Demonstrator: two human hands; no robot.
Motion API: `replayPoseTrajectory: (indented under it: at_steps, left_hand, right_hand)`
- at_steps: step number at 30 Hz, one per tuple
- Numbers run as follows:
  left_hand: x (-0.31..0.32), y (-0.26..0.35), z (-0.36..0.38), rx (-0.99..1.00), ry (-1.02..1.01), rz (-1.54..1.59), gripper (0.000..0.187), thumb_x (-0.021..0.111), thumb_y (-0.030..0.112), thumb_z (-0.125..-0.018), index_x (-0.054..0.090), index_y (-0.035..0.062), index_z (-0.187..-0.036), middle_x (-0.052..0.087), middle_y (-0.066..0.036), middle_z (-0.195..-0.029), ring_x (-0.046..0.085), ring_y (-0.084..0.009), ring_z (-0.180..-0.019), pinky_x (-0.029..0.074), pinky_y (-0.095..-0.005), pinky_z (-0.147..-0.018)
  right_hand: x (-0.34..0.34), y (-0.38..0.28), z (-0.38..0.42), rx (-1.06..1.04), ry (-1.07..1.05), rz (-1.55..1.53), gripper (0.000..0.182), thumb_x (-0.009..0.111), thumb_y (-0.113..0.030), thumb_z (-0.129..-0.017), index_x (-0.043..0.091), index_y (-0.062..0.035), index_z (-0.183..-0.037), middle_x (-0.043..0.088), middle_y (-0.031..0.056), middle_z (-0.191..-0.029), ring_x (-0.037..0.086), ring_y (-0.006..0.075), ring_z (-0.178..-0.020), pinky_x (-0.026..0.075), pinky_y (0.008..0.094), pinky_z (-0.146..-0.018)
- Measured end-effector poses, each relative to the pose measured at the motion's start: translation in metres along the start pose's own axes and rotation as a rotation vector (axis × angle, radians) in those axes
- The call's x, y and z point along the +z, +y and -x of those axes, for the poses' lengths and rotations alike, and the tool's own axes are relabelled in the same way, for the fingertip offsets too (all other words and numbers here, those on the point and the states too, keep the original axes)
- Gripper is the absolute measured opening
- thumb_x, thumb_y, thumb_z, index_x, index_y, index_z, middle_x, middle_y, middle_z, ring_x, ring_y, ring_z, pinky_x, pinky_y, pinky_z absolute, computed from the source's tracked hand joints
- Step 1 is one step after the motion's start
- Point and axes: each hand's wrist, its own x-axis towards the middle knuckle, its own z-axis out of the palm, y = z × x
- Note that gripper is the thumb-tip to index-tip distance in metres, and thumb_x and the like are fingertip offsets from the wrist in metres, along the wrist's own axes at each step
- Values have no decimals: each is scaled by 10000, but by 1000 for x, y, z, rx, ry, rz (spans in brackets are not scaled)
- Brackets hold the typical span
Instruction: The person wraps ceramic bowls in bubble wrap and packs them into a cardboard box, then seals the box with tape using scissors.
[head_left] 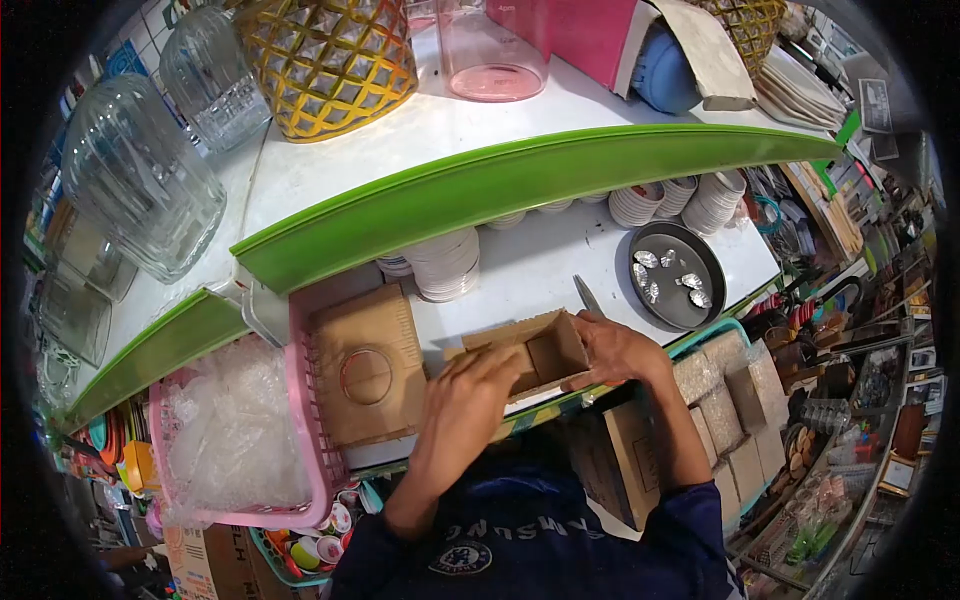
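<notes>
A small open-topped cardboard box (556, 352) sits near the front edge of the white shelf, its inside facing me. My left hand (472, 392) is closed over the box's left end, its fingertips at the cardboard; part of that end is hidden beneath it. Around the right end, my right hand (618, 350) grips the box wall. Just behind the box lies a pointed metal blade (586, 294), its other end hidden by the box and hand. A flat piece of cardboard (368, 420) with a round ring (366, 376) on it lies left of my left hand.
A dark round pan (650, 312) holding several small foil moulds stands at the right. Stacked white bowls (446, 264) line the back beneath a green shelf edge (530, 170). A pink basket (318, 470) of clear plastic is at left; a teal crate (738, 328) of wrapped packs at right.
</notes>
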Motion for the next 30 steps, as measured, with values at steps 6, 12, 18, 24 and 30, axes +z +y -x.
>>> replayPoseTrajectory:
  at_steps: [6, 12, 18, 24, 30]
  left_hand:
    - [3, -14, 3, -67, -207, 8, 670, 699, 402, -814, 500, 66, -1358, 392, -185, -1448, 386, -359, -1317, 318, -457, -1087]
    - [23, -23, 11, -34, -222, -75, 881, 704, 498, -778, 350, 64, -1458, 266, -226, -1508, 214, -378, -1416, 192, -478, -1156]
    - [35, -32, 13, -22, -192, -88, 962, 705, 517, -765, 274, 40, -1481, 306, -217, -1480, 221, -367, -1408, 152, -495, -1169]
    - [41, -38, 15, -13, -130, -17, 987, 740, 483, -743, 264, 34, -1483, 325, -208, -1462, 251, -362, -1388, 167, -504, -1167]
    - [49, -44, 16, -5, -90, 16, 989, 774, 441, -720, 281, 44, -1480, 332, -192, -1457, 261, -359, -1384, 203, -497, -1157]
  right_hand:
    - [17, 16, -5, -34, 105, -84, 804, 752, -234, -643, 399, -59, -1344, 531, 217, -1206, 545, 400, -1122, 472, 437, -941]
    - [14, 11, -4, -60, 69, -48, 807, 716, -177, -646, 381, -104, -1377, 528, 210, -1233, 554, 401, -1112, 485, 441, -914]
    - [-9, -4, 22, 50, 209, -69, 842, 690, -156, -710, 308, -121, -1460, 570, 221, -1141, 601, 383, -1001, 492, 453, -854]
    - [-11, -55, 34, -121, 756, -387, 283, 595, -19, -859, 652, -81, -1129, 617, 124, -953, 621, 224, -727, 498, 318, -646]
    - [14, -77, 27, -266, 700, -133, 266, 692, -137, -828, 684, -81, -1088, 615, 94, -881, 610, 205, -684, 488, 306, -599]
